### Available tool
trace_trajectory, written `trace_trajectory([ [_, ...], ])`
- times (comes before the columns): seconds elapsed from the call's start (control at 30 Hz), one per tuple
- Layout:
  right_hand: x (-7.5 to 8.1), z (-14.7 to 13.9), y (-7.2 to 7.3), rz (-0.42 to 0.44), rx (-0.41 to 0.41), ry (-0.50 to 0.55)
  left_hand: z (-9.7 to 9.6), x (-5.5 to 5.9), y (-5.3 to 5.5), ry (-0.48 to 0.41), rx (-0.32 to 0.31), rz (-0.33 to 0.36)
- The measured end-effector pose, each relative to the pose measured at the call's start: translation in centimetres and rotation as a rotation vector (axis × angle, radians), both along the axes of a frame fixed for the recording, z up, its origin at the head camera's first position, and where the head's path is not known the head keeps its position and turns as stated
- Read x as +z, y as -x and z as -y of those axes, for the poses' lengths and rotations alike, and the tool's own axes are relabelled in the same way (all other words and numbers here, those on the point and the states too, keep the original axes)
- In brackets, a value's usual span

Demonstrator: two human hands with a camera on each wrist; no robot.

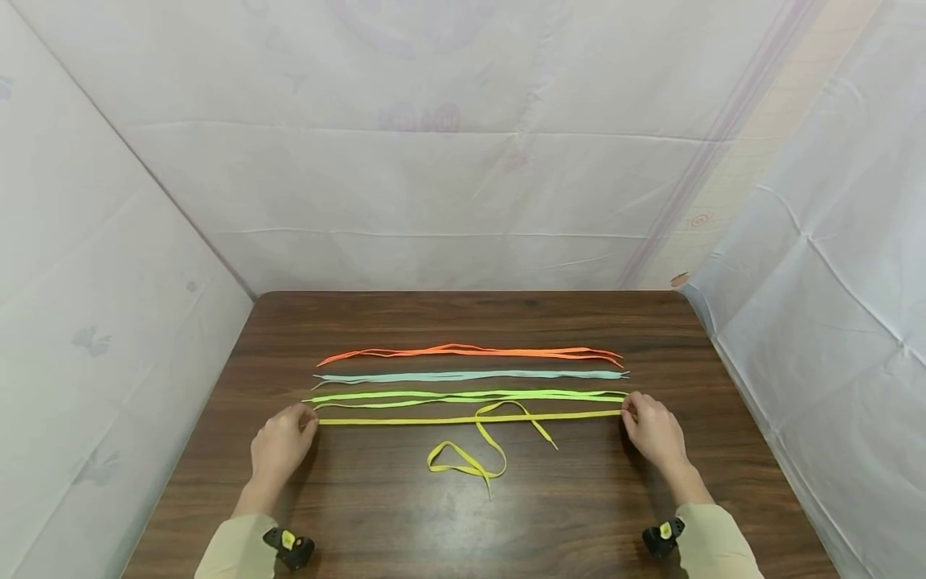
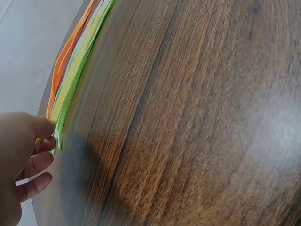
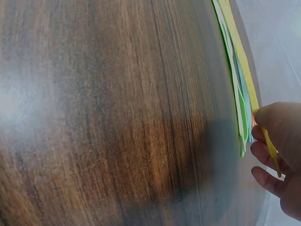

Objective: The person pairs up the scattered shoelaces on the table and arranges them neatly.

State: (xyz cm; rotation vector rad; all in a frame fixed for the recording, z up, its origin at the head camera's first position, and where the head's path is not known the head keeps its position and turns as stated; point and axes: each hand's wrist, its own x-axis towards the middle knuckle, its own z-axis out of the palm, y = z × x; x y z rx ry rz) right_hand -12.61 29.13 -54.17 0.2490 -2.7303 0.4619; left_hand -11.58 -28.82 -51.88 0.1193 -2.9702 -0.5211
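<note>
A flat yellow shoelace is stretched straight from side to side between my two hands. My left hand pinches its left end between thumb and forefinger, the other fingers loosely bent. At the other end, my right hand pinches it the same way; in the right wrist view a short tail of the yellow lace sticks out past the fingers. A second yellow shoelace lies in loose curves on the table, partly crossing the stretched one. Just beyond the hands lie green shoelaces, laid out lengthwise.
Farther back, light blue shoelaces and orange shoelaces lie in rows roughly parallel to the green ones. All rest on a dark wood-grain table. Pale sheeting hangs behind the table and along both sides.
</note>
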Motion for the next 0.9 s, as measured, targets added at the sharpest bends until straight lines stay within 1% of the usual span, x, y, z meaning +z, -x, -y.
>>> trace_trajectory([
  [0.2, -0.2, 0.0, 0.2, 0.041, -0.004, -0.002, 0.2, -0.3, 0.0, -0.014, 0.005, 0.028],
  [0.43, -0.6, 0.1, 0.2, 0.076, -0.014, 0.007, 0.3, -0.6, 0.1, -0.016, 0.03, 0.044],
  [0.67, -1.0, -0.1, -0.3, 0.152, -0.034, 0.0, 0.4, -0.8, -0.3, -0.014, 0.043, 0.11],
  [0.9, -0.8, -0.3, -1.1, 0.167, -0.03, 0.002, 0.7, -0.9, -0.8, -0.012, 0.031, 0.093],
])
